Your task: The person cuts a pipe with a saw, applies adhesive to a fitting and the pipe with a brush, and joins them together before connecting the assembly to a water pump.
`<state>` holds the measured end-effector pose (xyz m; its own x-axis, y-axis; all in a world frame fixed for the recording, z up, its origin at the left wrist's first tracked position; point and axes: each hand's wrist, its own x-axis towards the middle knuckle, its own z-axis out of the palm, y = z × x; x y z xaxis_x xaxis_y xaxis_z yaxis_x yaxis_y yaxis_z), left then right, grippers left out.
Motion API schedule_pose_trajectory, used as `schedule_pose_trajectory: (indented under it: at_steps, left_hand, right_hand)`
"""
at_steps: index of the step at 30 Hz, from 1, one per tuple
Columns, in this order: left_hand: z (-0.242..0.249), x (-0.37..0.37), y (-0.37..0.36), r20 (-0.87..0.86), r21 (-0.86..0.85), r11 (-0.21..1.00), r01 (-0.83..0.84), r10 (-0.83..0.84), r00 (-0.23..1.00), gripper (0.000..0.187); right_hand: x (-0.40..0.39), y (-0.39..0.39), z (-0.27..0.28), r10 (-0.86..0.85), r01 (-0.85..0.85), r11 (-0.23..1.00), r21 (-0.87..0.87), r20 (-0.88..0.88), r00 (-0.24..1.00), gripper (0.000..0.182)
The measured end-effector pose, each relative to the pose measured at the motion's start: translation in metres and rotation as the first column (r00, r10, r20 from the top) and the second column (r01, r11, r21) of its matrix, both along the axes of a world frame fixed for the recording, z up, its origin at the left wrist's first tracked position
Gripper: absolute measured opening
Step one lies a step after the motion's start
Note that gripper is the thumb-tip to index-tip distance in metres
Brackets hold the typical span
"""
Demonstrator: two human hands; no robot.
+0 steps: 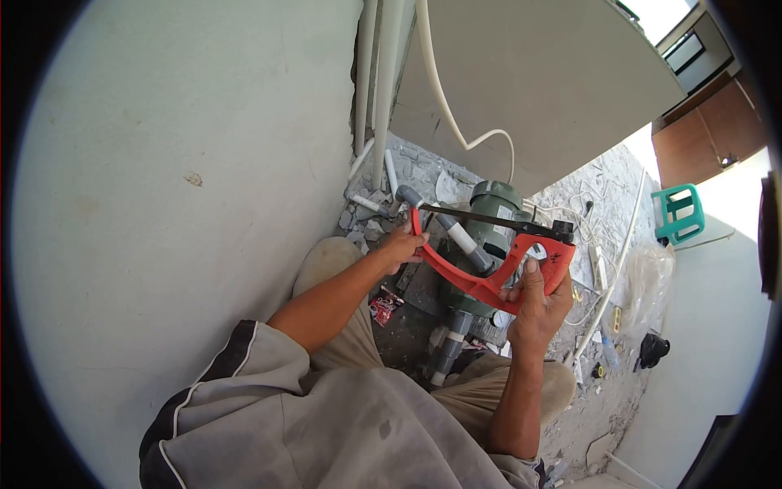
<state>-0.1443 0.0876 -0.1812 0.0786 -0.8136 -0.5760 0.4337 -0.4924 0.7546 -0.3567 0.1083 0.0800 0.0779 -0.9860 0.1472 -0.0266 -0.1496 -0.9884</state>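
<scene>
A hacksaw point(464, 277) with a red frame lies across the view in front of me, its dark blade point(476, 216) on the far side. My right hand point(533, 306) is wrapped round its handle. At the other end of the frame, my left hand point(401, 248) has its fingers closed on the red front part. Behind the saw stands a green water pump point(497, 196), partly covered by the frame. A white and grey PVC pipe point(460, 236) slants up from the pump to a grey elbow point(409, 196), passing under the blade. Another grey pipe point(448, 354) comes out of the pump toward me.
White pipes point(366, 81) run up the wall corner at the left. Broken rubble point(362, 220) and a red wrapper point(384, 306) lie on the floor. Farther right are a long white pipe point(623, 257), clear plastic point(649, 285) and a green stool point(678, 213).
</scene>
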Motion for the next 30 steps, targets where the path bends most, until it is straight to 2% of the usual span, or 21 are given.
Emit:
schedule_pose_trajectory:
  at_steps: [4, 5, 9, 16, 21, 24, 27, 30]
  left_hand:
    - [-0.003, 0.007, -0.004, -0.029, -0.006, 1.000, -0.028, 0.028, 0.999, 0.041]
    - [0.000, 0.008, -0.006, -0.016, -0.015, 1.000, -0.025, 0.025, 1.000, 0.041]
    - [0.003, 0.007, -0.004, 0.007, -0.009, 0.999, -0.039, 0.039, 0.999, 0.044]
    - [0.007, -0.004, 0.015, 0.023, 0.018, 0.999, -0.042, 0.042, 0.999, 0.051]
    - [-0.011, -0.014, 0.006, -0.034, -0.001, 0.998, -0.067, 0.067, 0.997, 0.050]
    - [-0.010, -0.016, 0.008, -0.057, -0.040, 0.993, -0.111, 0.109, 0.992, 0.047]
    - [-0.018, -0.012, 0.003, -0.048, -0.002, 0.995, -0.098, 0.098, 0.994, 0.045]
    - [-0.026, -0.004, -0.002, -0.060, -0.040, 0.995, -0.094, 0.092, 0.994, 0.049]
  right_hand:
    - [0.007, -0.009, -0.015, 0.007, -0.006, 1.000, 0.024, -0.042, 0.999, 0.021]
    - [0.008, -0.005, -0.012, 0.008, -0.008, 1.000, 0.016, 0.027, 1.000, 0.022]
    - [-0.003, -0.014, -0.010, -0.060, 0.058, 0.997, 0.049, 0.044, 0.997, 0.019]
    - [-0.015, -0.009, -0.015, -0.016, 0.011, 0.998, 0.059, 0.085, 0.996, 0.020]
    - [-0.009, -0.004, -0.016, -0.007, 0.008, 1.000, 0.028, -0.036, 0.999, 0.021]
    - [-0.013, -0.002, -0.016, 0.002, -0.002, 1.000, 0.011, -0.017, 1.000, 0.023]
    - [-0.011, -0.007, -0.021, 0.025, -0.025, 0.999, 0.046, -0.005, 1.000, 0.025]
    - [-0.007, -0.005, -0.032, 0.039, -0.039, 0.999, 0.027, -0.014, 0.999, 0.026]
